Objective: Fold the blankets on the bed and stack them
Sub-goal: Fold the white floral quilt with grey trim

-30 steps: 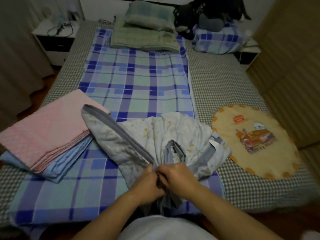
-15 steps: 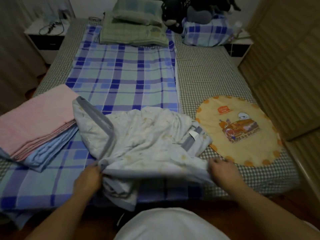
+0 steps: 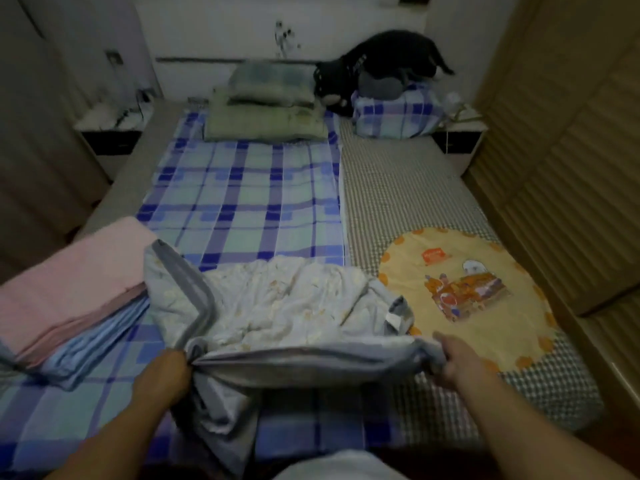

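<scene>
Dim bedroom, pale wall (image 3: 225,29) at 12 o'clock.
Nightstand (image 3: 110,133) at 10 o'clock; wooden wardrobe (image 3: 571,150) at 3 o'clock; second nightstand (image 3: 457,140) at 1 o'clock.

Bed (image 3: 398,188) with plaid sheet (image 3: 242,202). On it: pillows (image 3: 266,116) at the head, folded stack (image 3: 69,306) at left, crumpled quilt (image 3: 277,306) at centre, round mat (image 3: 467,292) at right.

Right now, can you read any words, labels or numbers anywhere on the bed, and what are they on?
None can be read.
Orange patch on the round yellow mat: print of some kind, too blurred to read.
White tag on the pale blanket, near the right hand: too small to tell if it bears print.
</scene>
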Demonstrator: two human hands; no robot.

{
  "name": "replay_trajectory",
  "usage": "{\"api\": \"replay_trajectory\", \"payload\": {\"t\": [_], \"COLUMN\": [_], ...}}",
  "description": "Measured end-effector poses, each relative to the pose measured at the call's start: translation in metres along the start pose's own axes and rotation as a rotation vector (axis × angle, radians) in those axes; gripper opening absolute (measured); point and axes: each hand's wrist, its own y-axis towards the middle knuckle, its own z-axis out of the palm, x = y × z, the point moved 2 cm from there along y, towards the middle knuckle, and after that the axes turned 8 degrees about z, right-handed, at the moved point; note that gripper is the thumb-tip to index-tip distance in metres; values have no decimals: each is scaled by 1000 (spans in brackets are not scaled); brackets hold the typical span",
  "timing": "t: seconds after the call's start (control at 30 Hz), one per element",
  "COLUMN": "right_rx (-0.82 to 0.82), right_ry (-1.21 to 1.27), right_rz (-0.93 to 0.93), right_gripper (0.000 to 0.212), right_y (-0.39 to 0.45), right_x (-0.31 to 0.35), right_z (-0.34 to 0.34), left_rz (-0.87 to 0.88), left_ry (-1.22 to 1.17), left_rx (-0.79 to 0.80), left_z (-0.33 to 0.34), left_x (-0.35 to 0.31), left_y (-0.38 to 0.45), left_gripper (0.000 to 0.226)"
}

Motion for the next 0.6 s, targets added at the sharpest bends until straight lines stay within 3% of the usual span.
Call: {"api": "replay_trajectory", "payload": {"t": [0.07,0.13,0.23,0.3,0.4,0.5,0.6], "right_rx": [112,64,192,158,213,159,-73], "right_ry": [133,268,515,603,693,582,359], "right_rz": [-47,-368,-854,-1073,-1156,-1096,-964], "right_gripper": [52,53,25,21,20,25,41], "right_y": [-31,-97,-254,-318,-342,-310,-233], "right_x": [114,239,342,368,369,338,287], "right_z": [38,69,78,65,47,27,3], "left_rz": [-6,-14,-75,15,336,388,347], "left_ry": [-72,-134,-138,-116,80,284,387], "left_rx": [-111,-254,-508,-616,-607,-466,-341], "left_z": [-60,-147,-280,-351,-406,-396,-335], "left_x": [-11,-43,-73,-81,-99,-101,-93], "left_y": [34,41,52,50,21,0,1], "left_gripper": [54,54,35,23,13,8,11]}}
